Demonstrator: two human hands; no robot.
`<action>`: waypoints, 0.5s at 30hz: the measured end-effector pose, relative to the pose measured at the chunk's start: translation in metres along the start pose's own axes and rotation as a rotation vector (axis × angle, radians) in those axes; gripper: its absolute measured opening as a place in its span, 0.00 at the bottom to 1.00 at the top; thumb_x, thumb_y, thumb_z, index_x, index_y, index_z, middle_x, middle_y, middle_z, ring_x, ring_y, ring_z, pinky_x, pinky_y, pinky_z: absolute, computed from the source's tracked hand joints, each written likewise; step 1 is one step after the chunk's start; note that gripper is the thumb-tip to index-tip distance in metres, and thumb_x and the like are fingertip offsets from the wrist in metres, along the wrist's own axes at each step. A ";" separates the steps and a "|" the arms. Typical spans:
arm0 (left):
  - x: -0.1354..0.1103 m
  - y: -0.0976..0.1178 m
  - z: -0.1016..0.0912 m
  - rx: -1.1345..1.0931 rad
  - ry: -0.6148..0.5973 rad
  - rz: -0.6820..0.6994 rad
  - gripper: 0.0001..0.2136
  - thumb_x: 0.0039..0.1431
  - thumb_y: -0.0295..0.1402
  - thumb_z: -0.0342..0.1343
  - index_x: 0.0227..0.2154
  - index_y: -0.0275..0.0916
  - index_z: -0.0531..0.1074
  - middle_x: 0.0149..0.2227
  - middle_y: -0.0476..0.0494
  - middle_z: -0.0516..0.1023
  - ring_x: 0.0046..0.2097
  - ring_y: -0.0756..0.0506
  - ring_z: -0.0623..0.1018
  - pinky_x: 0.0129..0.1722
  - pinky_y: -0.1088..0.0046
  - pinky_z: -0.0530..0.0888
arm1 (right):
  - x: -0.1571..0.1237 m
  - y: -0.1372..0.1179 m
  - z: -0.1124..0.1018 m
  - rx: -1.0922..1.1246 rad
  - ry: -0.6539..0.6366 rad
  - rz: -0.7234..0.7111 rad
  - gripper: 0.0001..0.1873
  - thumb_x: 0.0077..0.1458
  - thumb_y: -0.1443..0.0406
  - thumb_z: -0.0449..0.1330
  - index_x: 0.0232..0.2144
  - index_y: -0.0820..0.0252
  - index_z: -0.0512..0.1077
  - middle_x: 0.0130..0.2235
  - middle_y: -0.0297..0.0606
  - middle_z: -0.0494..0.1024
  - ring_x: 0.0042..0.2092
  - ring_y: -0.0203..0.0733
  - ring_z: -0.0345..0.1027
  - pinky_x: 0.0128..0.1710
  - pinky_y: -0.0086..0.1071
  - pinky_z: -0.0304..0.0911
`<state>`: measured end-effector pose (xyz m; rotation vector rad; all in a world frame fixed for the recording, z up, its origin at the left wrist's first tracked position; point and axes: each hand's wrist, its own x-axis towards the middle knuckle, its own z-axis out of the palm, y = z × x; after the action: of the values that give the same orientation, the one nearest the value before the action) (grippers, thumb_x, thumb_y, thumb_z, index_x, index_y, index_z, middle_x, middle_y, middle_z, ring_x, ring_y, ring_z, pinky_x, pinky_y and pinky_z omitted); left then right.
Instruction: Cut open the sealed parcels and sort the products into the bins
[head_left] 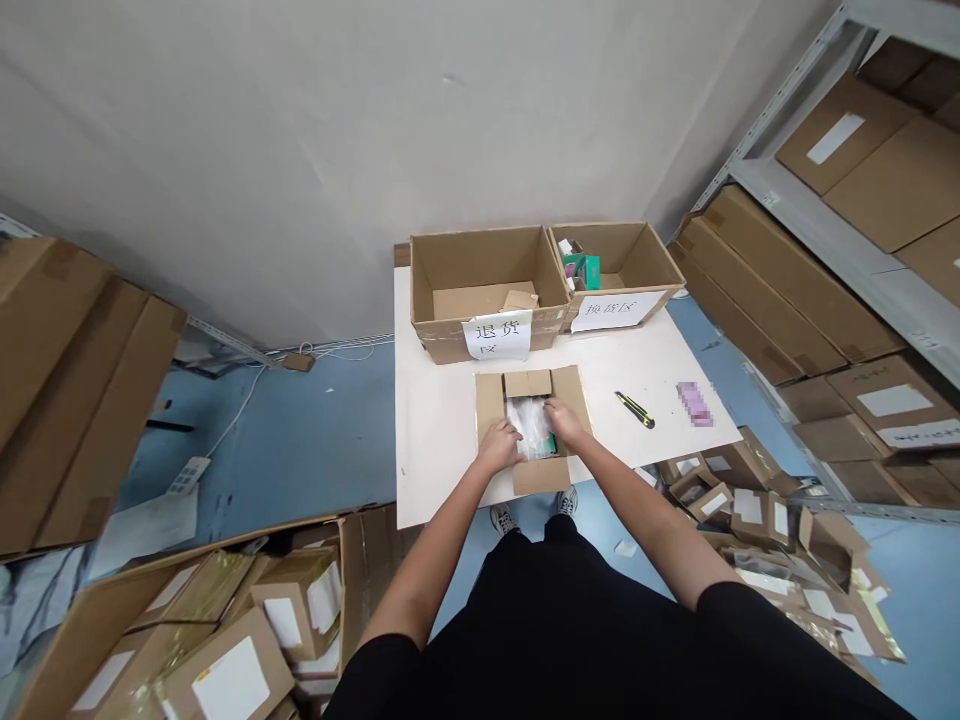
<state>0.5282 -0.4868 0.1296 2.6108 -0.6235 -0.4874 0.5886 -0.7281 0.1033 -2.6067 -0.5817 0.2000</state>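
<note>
An opened cardboard box (489,400) sits near the front edge of the white table (435,440), its flaps folded outward. Inside lies clear plastic wrapping (531,425), partly blurred, with something green and dark showing beneath it. My left hand (500,446) is closed at the wrapping's left side, fingers curled over the box opening. From the right, my right hand (564,420) reaches in and pinches the wrapping near its upper right. The contents under the plastic are mostly hidden.
Behind stand two larger labelled cartons, a left carton (480,250) and a right carton (637,250) holding a green box (591,272). A yellow-black utility knife (635,409) and a pixelated pink item (695,404) lie right. Boxes fill a large bin (346,590) and shelves (795,210).
</note>
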 end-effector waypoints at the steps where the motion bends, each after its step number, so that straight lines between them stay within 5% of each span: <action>1: 0.011 0.000 -0.006 0.051 -0.030 0.014 0.21 0.56 0.47 0.70 0.48 0.42 0.84 0.51 0.36 0.84 0.64 0.32 0.74 0.66 0.54 0.68 | 0.002 -0.003 0.005 -0.002 -0.032 0.019 0.17 0.57 0.73 0.58 0.47 0.58 0.78 0.54 0.48 0.79 0.57 0.52 0.70 0.59 0.43 0.68; 3: 0.035 -0.002 -0.018 0.152 -0.064 0.005 0.19 0.59 0.44 0.68 0.49 0.41 0.83 0.49 0.34 0.84 0.61 0.33 0.75 0.66 0.55 0.67 | 0.002 -0.005 0.014 -0.011 -0.079 0.040 0.17 0.57 0.74 0.56 0.46 0.58 0.79 0.55 0.49 0.79 0.59 0.52 0.69 0.60 0.42 0.66; 6: 0.063 -0.004 -0.029 0.230 -0.056 -0.040 0.24 0.63 0.34 0.62 0.62 0.41 0.75 0.61 0.33 0.78 0.65 0.34 0.72 0.70 0.52 0.62 | 0.000 -0.004 0.023 -0.047 -0.115 0.063 0.20 0.57 0.75 0.54 0.48 0.62 0.79 0.59 0.52 0.76 0.62 0.52 0.65 0.65 0.42 0.61; 11: 0.084 -0.006 -0.034 0.263 0.090 -0.081 0.39 0.65 0.29 0.54 0.77 0.49 0.49 0.80 0.43 0.38 0.74 0.33 0.58 0.68 0.49 0.65 | 0.009 -0.003 0.035 -0.045 -0.117 0.100 0.30 0.58 0.73 0.54 0.62 0.63 0.73 0.69 0.51 0.67 0.72 0.52 0.52 0.72 0.44 0.51; 15: 0.107 -0.018 -0.048 0.249 0.046 -0.091 0.44 0.61 0.33 0.62 0.77 0.53 0.47 0.80 0.47 0.33 0.78 0.29 0.46 0.72 0.46 0.59 | 0.036 -0.004 0.044 -0.033 -0.148 0.157 0.41 0.55 0.70 0.57 0.72 0.62 0.62 0.71 0.53 0.64 0.74 0.57 0.50 0.73 0.49 0.49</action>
<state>0.6438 -0.5100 0.1369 2.8875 -0.5850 -0.3985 0.6086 -0.6914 0.0648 -2.6863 -0.4329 0.4398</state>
